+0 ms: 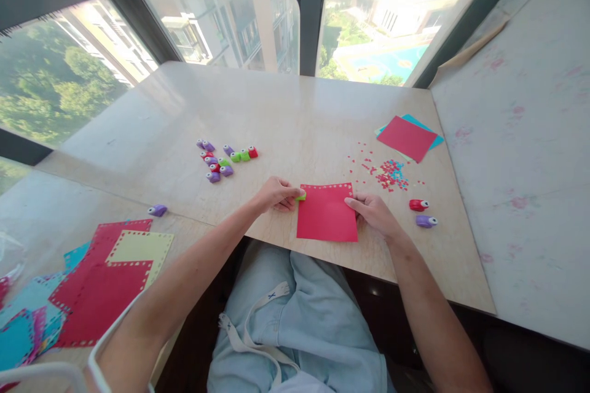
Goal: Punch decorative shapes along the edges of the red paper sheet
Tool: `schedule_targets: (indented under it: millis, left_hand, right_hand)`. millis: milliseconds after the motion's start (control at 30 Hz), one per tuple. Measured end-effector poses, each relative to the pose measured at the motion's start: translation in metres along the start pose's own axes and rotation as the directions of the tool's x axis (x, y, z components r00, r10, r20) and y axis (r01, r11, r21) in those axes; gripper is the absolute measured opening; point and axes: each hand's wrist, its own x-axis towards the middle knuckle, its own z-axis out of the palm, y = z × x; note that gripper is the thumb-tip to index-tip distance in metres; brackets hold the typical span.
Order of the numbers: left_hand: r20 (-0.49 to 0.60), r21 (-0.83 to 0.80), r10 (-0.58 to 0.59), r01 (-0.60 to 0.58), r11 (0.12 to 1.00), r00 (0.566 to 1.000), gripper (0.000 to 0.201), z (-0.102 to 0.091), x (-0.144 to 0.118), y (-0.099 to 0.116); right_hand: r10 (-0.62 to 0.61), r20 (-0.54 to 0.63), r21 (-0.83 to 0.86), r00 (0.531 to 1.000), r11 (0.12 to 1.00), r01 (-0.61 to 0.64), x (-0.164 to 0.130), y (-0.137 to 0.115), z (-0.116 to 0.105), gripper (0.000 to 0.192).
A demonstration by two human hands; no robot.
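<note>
A red sheet of paper (pixel 327 215) lies at the table's front edge, with a row of small punched holes along its far side. My left hand (pixel 279 194) is closed on a green craft punch (pixel 301 197), which sits at the sheet's left edge near the far corner. Most of the punch is hidden by my fingers. On the opposite side, my right hand (pixel 369 210) pinches the sheet's right edge between thumb and fingers.
Several small punches (pixel 214 163) stand back left; a purple punch (pixel 157 210) is nearer. Red (pixel 418 204) and purple (pixel 426 221) punches lie right. Paper cutouts (pixel 391 175) are scattered below stacked sheets (pixel 408 137). Punched sheets (pixel 108 295) cover the left.
</note>
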Motion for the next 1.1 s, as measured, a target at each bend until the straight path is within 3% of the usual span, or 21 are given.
schedule_targets:
  millis: [167,1100]
  left_hand:
    - [0.034,0.009,0.003,-0.004,1.0,0.999,0.036,-0.0012,0.0001,0.0035]
    - [-0.004,-0.055,0.051,-0.051,0.997,0.999,0.046,0.0029,-0.0015,-0.0035]
  right_hand:
    - [-0.011,0.008,-0.004,1.0,1.0,0.011,-0.0006,0.0001,0.0003,0.039]
    - [-0.004,-0.04,0.005,0.999,1.0,0.005,-0.0015,0.0011,0.0055,0.038]
